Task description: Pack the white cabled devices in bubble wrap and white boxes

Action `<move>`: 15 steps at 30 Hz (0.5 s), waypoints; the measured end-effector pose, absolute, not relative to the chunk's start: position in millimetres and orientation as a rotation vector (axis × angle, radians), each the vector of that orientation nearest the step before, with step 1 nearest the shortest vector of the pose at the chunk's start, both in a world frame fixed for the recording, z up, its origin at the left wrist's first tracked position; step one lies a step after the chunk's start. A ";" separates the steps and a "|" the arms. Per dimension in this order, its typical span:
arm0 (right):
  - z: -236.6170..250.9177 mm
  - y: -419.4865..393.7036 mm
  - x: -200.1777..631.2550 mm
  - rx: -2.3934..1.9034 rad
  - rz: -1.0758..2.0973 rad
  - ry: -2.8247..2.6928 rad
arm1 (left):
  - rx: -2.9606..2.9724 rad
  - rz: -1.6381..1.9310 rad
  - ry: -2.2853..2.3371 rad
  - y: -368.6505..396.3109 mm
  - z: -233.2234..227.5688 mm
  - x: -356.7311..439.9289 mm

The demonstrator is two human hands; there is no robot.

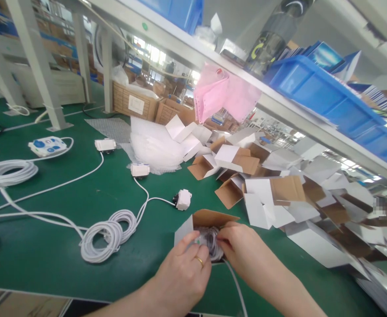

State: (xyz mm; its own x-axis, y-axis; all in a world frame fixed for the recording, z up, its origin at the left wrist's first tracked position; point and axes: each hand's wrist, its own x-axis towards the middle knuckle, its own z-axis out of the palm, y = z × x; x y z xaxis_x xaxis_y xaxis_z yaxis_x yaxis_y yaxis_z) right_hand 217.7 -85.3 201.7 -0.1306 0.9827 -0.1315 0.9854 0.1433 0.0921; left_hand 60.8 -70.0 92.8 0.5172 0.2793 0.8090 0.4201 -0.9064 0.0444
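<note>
Both hands met over a small open carton [202, 220] lying on the green mat [48, 246] directly in front of the person. The left hand [183, 273], a ring on one finger, had its fingers curled down onto a grey bundle in clear plastic [209, 242] at the carton's mouth, and the right hand [242, 253] pinched the same bundle from the other side with thumb and fingertips closed on it; held between both, the bundle sat half inside the carton, its flaps standing open above the fingers to leave room. A thin grey cable [235, 281] trailed from the bundle back between the wrists. Just left of the left hand lay a coil of white cable [107, 233], its lead running up to a small white module [183, 199] beyond the carton. Past the right hand, a loose heap of empty white-and-brown cartons [279, 193] spread away under a shelf carrying blue bins [322, 97].
</note>
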 end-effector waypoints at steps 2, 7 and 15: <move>195.3 -86.9 219.5 1.873 -0.034 2.305 | -2.618 -1.312 -0.593 -68.5 87.4 63.8; 185.8 -89.0 220.5 1.721 0.038 2.449 | -2.645 -1.194 -0.502 -60.5 85.0 60.5; 166.4 -153.9 240.2 1.562 0.301 2.854 | -2.659 -1.330 -0.560 -58.7 105.4 40.4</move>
State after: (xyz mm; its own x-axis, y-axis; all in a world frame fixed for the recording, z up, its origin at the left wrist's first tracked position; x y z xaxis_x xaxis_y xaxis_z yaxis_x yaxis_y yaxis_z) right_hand 240.2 -153.9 166.4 -0.5370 0.8202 0.1973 0.8433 0.5281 0.1000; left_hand 40.4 -58.7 105.4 0.5463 0.2732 0.7917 0.3754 -0.9249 0.0601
